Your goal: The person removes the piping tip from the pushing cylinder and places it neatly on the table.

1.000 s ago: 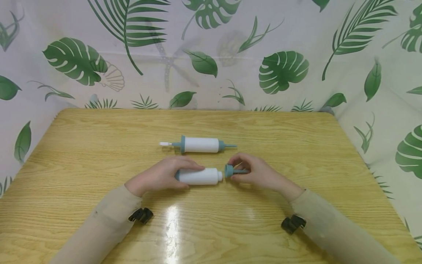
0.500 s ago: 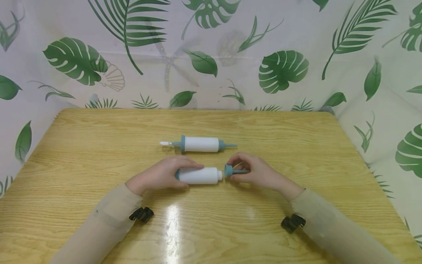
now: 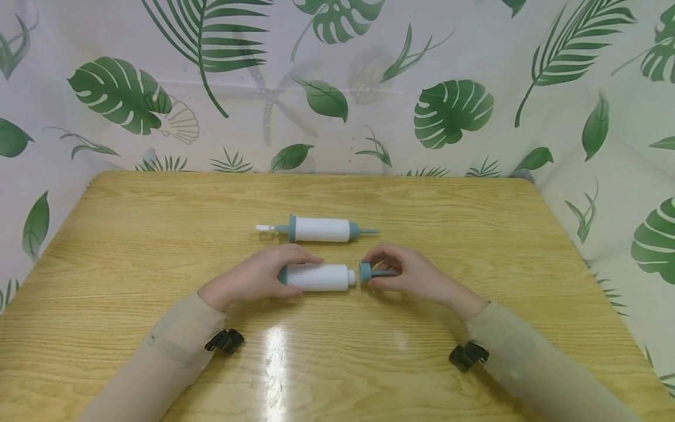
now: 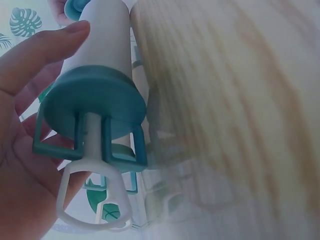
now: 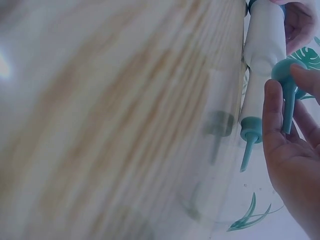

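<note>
In the head view my left hand [image 3: 258, 274] grips the teal-ended rear of a white syringe barrel [image 3: 324, 277], thumb on the near side and fingers on the far side. Its white ring handle [image 4: 95, 197] and teal flange [image 4: 95, 100] show in the left wrist view. The barrel lies level, its narrow neck pointing right. Between thumb and fingers, my right hand [image 3: 408, 274] pinches a teal nozzle cap [image 3: 365, 272], its wide mouth facing that neck across a narrow gap. The thin spout [image 5: 288, 110] points back toward the right palm. Whether the barrel touches the table is unclear.
A second, assembled syringe [image 3: 323, 230] lies just beyond the hands, its teal nozzle pointing right and its white handle left. Everything is on a wood-grain table [image 3: 337, 363], with a leaf-patterned cloth [image 3: 379, 88] behind its far edge.
The left hand and the barrel have shifted very slightly away from the person. The right hand and nozzle cap have stayed almost still.
</note>
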Demonstrator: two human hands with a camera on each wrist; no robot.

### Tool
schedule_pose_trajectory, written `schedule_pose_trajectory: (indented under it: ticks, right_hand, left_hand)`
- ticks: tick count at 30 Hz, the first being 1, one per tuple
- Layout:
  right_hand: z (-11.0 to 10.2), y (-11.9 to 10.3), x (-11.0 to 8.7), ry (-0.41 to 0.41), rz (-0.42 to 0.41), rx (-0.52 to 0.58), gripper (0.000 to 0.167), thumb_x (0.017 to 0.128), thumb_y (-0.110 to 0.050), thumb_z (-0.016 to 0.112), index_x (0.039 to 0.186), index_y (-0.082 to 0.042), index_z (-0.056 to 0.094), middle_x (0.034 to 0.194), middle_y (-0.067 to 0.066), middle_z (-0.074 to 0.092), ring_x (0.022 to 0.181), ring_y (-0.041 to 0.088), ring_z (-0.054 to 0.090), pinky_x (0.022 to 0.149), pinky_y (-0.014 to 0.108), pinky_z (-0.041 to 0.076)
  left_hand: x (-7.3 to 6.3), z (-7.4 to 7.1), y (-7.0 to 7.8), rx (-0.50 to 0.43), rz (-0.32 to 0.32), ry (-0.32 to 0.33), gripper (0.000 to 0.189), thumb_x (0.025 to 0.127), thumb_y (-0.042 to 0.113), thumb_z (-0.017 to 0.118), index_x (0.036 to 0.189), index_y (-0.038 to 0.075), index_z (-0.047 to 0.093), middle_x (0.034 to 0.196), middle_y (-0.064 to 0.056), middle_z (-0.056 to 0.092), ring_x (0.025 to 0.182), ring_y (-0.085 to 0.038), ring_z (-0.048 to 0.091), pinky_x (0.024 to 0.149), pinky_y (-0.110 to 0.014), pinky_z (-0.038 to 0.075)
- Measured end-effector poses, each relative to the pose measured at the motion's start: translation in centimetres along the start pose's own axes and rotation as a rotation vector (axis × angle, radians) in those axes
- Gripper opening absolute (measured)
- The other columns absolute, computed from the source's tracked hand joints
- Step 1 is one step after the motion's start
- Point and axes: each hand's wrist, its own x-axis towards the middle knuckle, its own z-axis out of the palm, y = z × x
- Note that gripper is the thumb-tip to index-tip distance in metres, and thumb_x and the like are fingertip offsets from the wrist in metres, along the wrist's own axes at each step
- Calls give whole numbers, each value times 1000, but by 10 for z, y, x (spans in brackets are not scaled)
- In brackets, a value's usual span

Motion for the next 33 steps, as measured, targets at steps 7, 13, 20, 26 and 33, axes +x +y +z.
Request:
schedule_pose_trajectory:
  ticks: [7, 13, 20, 26, 33]
  right_hand:
    - [0, -2, -1, 6, -18, -15, 37, 87, -14, 72, 121, -9, 60, 115, 5, 62, 98, 19, 62, 83, 35, 51]
    - [-1, -3, -1, 4, -29, -7, 38, 86, -15, 72, 122, -9, 60, 115, 5, 62, 99, 20, 61, 82, 33, 51]
    - [-1, -3, -1, 6, -34, -8, 39, 87, -18, 72, 122, -9, 60, 116, 5, 62, 99, 20, 61, 83, 34, 51]
    - [-1, -5, -1, 4, -35, -3, 40, 87, -18, 72, 124, -8, 59, 118, 6, 62, 100, 20, 61, 83, 32, 51]
    - [0, -12, -1, 24, -53, -16, 40, 87, -17, 72, 124, -8, 60, 117, 5, 62, 99, 19, 61, 83, 31, 51]
  left_hand:
    - [0, 0, 0, 28, 11, 28, 56, 77, 15, 81, 129, 15, 60, 128, -1, 56, 114, -19, 52, 94, -39, 44]
    - [1, -2, 2, 47, 5, 41, 54, 78, 16, 81, 128, 15, 61, 127, -1, 56, 114, -19, 52, 95, -39, 44]
    - [1, -4, 5, 42, 19, 49, 49, 82, 18, 77, 128, 14, 61, 126, -2, 57, 115, -19, 52, 95, -39, 43]
    - [1, -6, 8, 39, 46, 60, 47, 84, 18, 75, 128, 11, 60, 125, -2, 58, 114, -19, 53, 94, -39, 44]
    - [2, -3, 13, 25, 88, 111, 48, 85, 18, 75, 129, 9, 60, 124, -1, 60, 116, -18, 53, 96, -37, 44]
